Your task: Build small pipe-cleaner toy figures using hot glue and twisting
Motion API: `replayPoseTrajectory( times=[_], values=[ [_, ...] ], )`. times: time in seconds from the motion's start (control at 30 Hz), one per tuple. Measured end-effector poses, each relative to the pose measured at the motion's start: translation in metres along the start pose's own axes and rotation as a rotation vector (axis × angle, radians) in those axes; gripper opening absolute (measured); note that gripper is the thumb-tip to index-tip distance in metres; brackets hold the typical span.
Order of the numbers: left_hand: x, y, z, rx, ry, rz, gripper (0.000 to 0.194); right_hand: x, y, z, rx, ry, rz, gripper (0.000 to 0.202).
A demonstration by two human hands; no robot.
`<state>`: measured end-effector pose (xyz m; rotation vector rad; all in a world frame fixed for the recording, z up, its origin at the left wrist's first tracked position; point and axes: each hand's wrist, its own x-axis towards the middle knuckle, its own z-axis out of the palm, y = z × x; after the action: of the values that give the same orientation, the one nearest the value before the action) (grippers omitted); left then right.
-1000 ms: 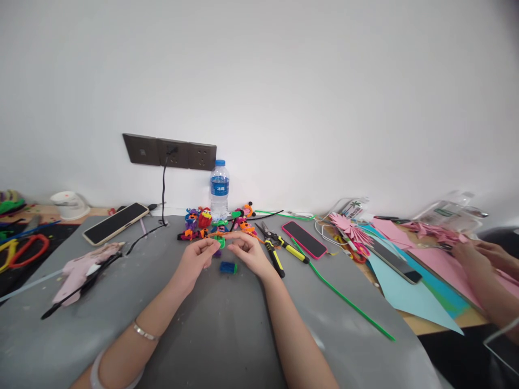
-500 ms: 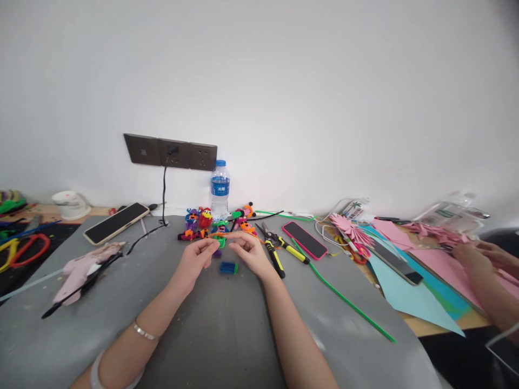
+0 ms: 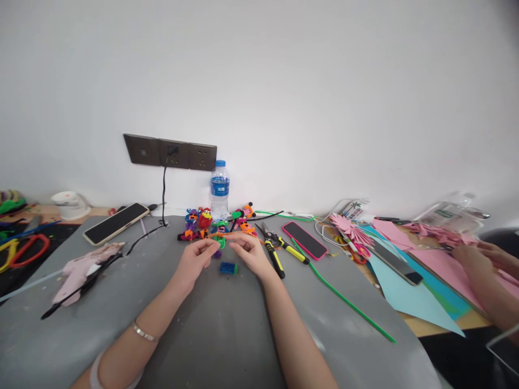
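Thumb and fingers of my left hand (image 3: 197, 260) are pinched together, with a small green piece (image 3: 221, 243) at their tips. My right hand (image 3: 251, 253) is just to the right, its thumb and fingers apart, with an orange strip (image 3: 214, 235) near its fingertips; whether it grips anything is too small to tell. Behind both hands stand several small colourful fuzzy figures (image 3: 205, 218). A blue roll with a green end (image 3: 228, 268) lies on the grey mat (image 3: 211, 329) below the hands.
Yellow-black pliers (image 3: 274, 258), a pink-cased phone (image 3: 305, 240) and a green stem (image 3: 351, 303) lie right. A bottle (image 3: 220, 189) stands at the wall. Left are a beige-edged phone (image 3: 116, 223) and glue gun (image 3: 79, 273). Another person's hands (image 3: 480, 262) are far right.
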<state>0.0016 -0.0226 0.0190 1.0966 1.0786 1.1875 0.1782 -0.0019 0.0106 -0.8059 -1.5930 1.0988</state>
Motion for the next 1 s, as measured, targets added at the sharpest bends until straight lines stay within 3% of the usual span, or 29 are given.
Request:
replayPoseTrajectory(
  times=[0.43,1.0],
  values=[
    [-0.0009,-0.0002,0.0003,-0.031,-0.018,-0.011,0.04,-0.0003,0.0002,-0.0006,-0.088,-0.012,0.012,0.034],
    [0.0007,-0.0004,-0.0011,-0.039,0.016,0.02,0.035,-0.0004,-0.0019,0.0011,-0.014,-0.001,0.018,0.032]
  ],
)
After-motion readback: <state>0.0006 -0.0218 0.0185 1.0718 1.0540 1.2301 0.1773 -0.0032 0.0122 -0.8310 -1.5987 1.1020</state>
